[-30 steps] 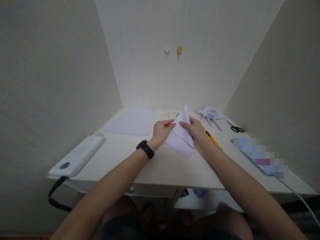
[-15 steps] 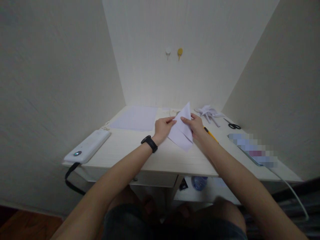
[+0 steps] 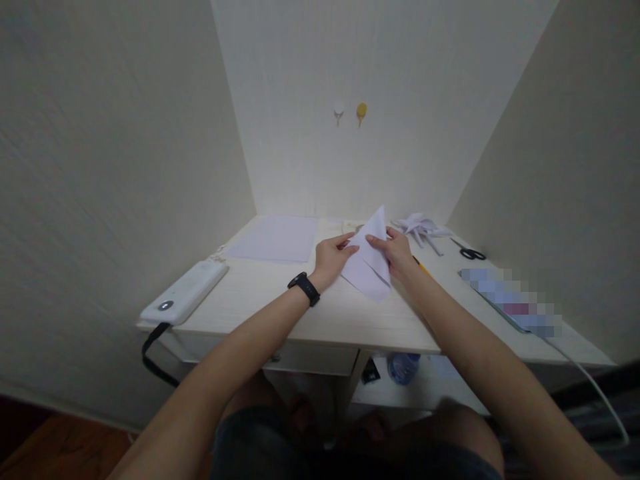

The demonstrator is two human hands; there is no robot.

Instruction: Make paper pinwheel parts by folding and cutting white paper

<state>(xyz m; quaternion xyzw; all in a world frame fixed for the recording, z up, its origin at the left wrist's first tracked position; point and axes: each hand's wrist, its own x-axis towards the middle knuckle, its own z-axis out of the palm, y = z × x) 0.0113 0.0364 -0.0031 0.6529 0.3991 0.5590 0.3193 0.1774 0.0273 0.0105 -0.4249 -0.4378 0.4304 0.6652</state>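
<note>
A partly folded sheet of white paper (image 3: 369, 267) is held just over the desk, its pointed tip upward. My left hand (image 3: 334, 258) pinches its left edge between thumb and fingers; a black watch is on that wrist. On the right side, my right hand (image 3: 395, 248) grips the paper with the thumb lying on its front and the fingers behind, partly hidden. Beyond my right hand lies a bundle of folded white paper strips (image 3: 421, 227). A yellow utility knife (image 3: 423, 267) sits beside my right wrist, partly covered by it.
On the white desk (image 3: 260, 300), flat white paper (image 3: 280, 240) lies at back left and a white device with a strap (image 3: 187, 293) at front left. Black-handled scissors (image 3: 473, 254) and a blurred-out tablet-like device (image 3: 510, 303) with a cable lie right. Walls enclose three sides.
The view has shifted slightly, so everything sits a little further right. Both hands keep their hold on the paper; the left thumb has slid slightly over its front.
</note>
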